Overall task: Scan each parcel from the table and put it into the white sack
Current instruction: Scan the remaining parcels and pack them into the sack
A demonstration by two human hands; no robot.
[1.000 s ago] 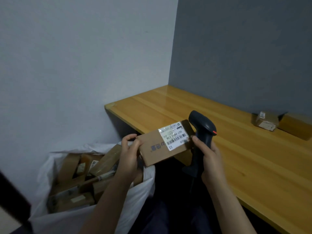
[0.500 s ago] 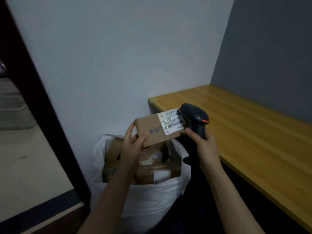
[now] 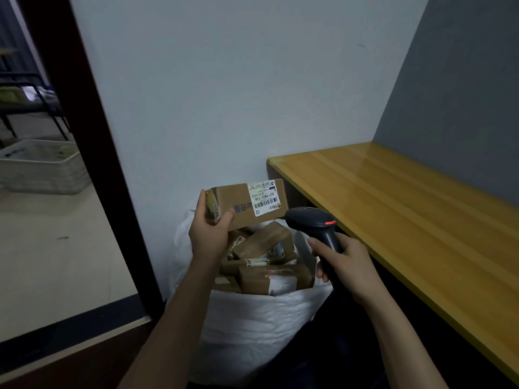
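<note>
My left hand (image 3: 209,234) grips one end of a brown cardboard parcel (image 3: 238,202) with a white barcode label, holding it above the open white sack (image 3: 252,327). The sack stands on the floor against the wall and holds several brown parcels (image 3: 266,265). My right hand (image 3: 345,265) grips the handle of a dark barcode scanner (image 3: 311,223), whose head points left, just right of and below the held parcel's label end.
A wooden table (image 3: 407,214) runs along the grey wall at right; its visible part shows no parcels. A dark door frame (image 3: 84,136) stands at left, with a pale crate (image 3: 42,167) on the floor beyond it.
The view has swung left toward the sack. The parcel has moved up and left, away from the scanner head, and now hangs over the sack. The scanner has dropped slightly.
</note>
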